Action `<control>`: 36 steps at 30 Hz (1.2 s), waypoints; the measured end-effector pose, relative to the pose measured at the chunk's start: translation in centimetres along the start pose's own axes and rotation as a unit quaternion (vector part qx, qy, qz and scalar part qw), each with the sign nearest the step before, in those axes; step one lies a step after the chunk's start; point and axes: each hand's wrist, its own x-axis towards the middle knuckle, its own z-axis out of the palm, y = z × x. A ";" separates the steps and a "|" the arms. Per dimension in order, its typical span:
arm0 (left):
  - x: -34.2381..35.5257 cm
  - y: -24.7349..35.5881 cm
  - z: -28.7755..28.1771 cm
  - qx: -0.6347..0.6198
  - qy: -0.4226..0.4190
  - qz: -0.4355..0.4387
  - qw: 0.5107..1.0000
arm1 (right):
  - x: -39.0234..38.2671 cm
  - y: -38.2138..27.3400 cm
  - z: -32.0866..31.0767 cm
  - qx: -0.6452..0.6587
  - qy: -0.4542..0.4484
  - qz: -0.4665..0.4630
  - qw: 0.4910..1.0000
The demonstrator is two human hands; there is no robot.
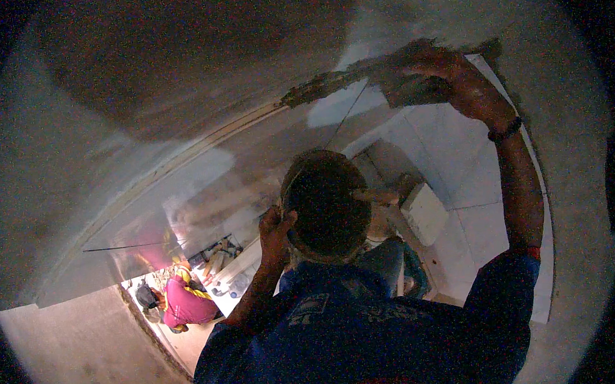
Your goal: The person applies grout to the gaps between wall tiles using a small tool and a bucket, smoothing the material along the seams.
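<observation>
My left hand [276, 229] grips the rim of a round container [325, 205] with dark contents, held against my blue-shirted body. My right hand [471, 82], wearing a dark wristband, is raised at the seam where white tiles [478, 171] meet the grey plastered surface [199, 66]. Its fingers are at a dark, wet smear of paste [330, 81] along that seam; whether they hold a tool there is hard to make out. A light wooden piece [383, 197] juts out at the container's right side.
Beyond, at the lower left, another person [189, 303] in a pink and yellow top crouches by assorted items [221, 264]. A pale block [423, 211] sits right of the container. A beige surface [67, 340] spans the lower left, and a long joint line runs along the plaster.
</observation>
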 end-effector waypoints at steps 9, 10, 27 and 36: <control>-0.6 0.2 -0.9 0.013 0.014 -0.010 1.000 | -4.1 -0.1 -1.3 0.238 0.027 0.279 0.930; -0.4 0.1 -0.9 -0.003 0.010 -0.002 1.000 | -5.0 0.5 -0.8 0.286 0.063 0.333 0.897; 0.6 2.0 0.3 0.031 0.017 -0.012 0.999 | -0.1 -1.9 11.4 0.389 0.506 0.270 0.721; 0.8 0.3 -1.4 0.139 0.020 0.002 0.990 | 0.4 -4.3 11.1 0.053 0.410 0.227 0.882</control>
